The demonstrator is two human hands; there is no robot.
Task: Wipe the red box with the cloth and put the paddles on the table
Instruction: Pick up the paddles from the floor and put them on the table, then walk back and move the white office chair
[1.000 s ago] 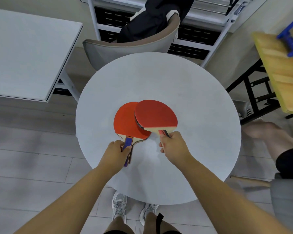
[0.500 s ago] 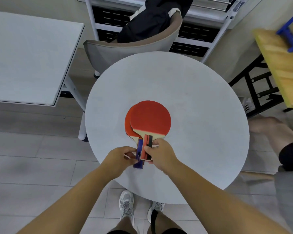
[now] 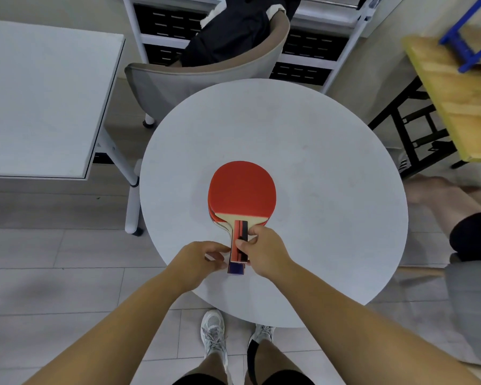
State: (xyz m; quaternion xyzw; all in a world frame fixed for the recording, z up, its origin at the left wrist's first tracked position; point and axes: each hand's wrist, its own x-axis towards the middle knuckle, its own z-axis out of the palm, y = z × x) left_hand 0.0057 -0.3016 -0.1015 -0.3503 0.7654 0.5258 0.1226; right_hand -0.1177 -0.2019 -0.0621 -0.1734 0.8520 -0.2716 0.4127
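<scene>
Red paddles (image 3: 242, 187) now flush in one stack, formerly offset.

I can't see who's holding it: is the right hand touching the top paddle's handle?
Touching. The head view shows the right hand pinching the handle of the top paddle, thumb lying on its red-and-black face.

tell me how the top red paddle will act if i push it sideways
The top red-rubber wooden paddle probably stays stiff: its flat blade shows no bend. Stacked on the lower red paddle, whose face looks rubbery, it likely drags rather than slips. It shouldn't roll, and the right hand, fingers pinching its handle, would steady it.
</scene>
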